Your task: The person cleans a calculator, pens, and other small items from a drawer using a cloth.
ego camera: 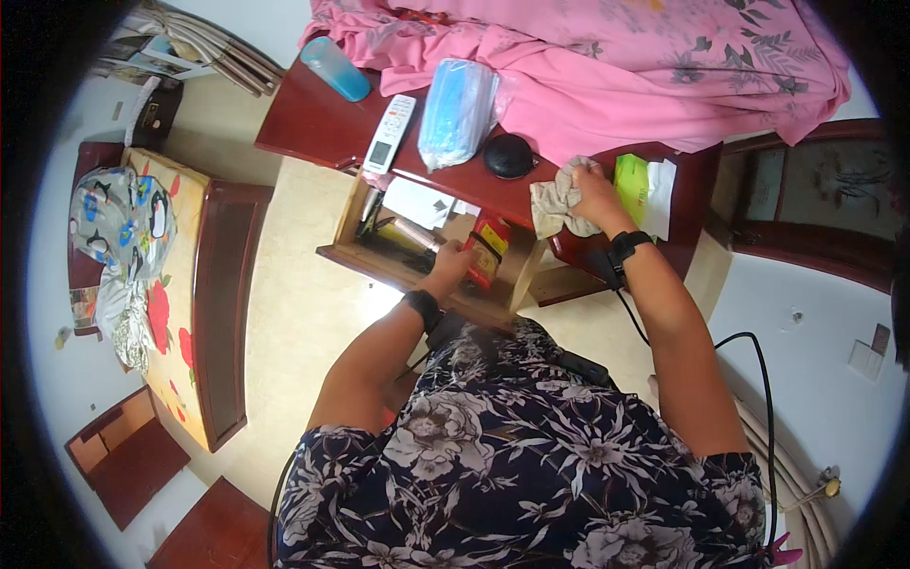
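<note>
My right hand (596, 199) grips a crumpled beige cloth (558, 203) over the right part of the dark red desktop (640, 249). Inside the pulled-out wooden drawer (355, 259), my left hand (451, 269) has its fingers curled at the left edge of a red packet (489, 249) with a yellow patch and a black band. How firmly it is held is hidden. A ribbed, shiny cylinder (416, 232) ends just by those fingers. White papers (419, 201) lie toward the back of the drawer.
On the desktop are a white remote control (389, 135), a plastic-wrapped pack of blue masks (458, 110), a round black case (509, 156), a blue translucent cup (336, 70) and a green packet (631, 186). Pink floral fabric (625, 78) drapes over the back. A bed (220, 306) stands left.
</note>
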Demonstrator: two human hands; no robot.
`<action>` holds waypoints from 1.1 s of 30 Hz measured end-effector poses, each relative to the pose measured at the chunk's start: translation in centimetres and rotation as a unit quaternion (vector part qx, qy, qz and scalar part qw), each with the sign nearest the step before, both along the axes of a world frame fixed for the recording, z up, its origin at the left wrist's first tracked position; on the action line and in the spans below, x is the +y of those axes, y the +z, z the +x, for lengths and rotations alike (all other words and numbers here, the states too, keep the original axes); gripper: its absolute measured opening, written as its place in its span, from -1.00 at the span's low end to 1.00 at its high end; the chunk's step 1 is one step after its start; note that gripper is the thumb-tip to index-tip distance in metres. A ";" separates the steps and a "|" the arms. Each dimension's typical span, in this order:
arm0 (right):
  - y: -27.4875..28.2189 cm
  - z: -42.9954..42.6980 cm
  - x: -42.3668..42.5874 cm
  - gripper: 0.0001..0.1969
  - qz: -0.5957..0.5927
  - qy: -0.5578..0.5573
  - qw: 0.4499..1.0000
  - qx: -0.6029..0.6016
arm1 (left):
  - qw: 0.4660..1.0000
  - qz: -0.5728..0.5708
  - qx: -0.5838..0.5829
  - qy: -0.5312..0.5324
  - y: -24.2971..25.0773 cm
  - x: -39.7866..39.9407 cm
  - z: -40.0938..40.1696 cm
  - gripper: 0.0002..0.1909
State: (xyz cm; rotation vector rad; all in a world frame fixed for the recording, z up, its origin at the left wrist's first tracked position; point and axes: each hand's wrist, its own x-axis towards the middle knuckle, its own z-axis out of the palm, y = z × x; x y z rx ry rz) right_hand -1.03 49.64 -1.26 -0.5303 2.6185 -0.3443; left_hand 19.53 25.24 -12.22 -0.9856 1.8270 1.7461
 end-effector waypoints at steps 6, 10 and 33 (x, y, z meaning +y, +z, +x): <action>0.2 1.5 0.1 -0.51 -0.047 0.002 0.995 0.086 | 0.975 0.209 0.059 0.046 6.9 -4.0 5.2 -0.61; 0.7 4.0 -0.8 -0.63 -0.017 0.001 0.989 0.149 | 0.927 0.336 0.116 0.122 11.5 -5.9 8.4 -0.57; 17.0 16.7 -18.0 -0.53 -0.597 -0.143 0.661 -0.431 | 0.933 0.152 0.319 0.076 22.7 -11.8 11.3 -0.51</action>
